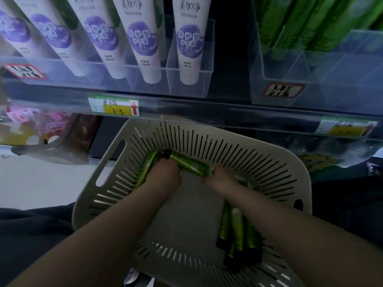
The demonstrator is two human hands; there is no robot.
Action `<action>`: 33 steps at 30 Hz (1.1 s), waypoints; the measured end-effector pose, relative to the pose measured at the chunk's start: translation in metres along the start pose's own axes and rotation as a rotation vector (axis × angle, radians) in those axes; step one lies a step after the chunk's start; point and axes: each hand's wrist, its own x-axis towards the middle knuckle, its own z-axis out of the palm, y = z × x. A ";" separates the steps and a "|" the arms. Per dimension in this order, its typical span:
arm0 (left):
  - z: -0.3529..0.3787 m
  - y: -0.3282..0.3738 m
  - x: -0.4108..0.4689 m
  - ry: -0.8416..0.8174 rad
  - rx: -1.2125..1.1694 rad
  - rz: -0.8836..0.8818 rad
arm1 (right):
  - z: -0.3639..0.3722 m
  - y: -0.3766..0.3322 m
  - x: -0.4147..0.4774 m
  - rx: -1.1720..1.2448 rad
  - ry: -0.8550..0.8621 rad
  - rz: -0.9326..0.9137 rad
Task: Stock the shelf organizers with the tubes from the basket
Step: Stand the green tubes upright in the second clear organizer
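Tubes (236, 228), green, lie in the basket (238, 154) under the shelf (228, 109). One tube (190, 165) near the far wall runs between both hands. The left hand (165, 177) curls round one end and the right hand (222, 178) grasps the other. Above, the right organizer (290, 75) holds green stock (290, 21), and the left organizer (190, 85) holds white tubes (187, 38).
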 end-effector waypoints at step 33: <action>0.032 -0.006 0.030 -0.068 -0.323 -0.157 | 0.014 -0.004 0.039 1.377 -0.120 0.440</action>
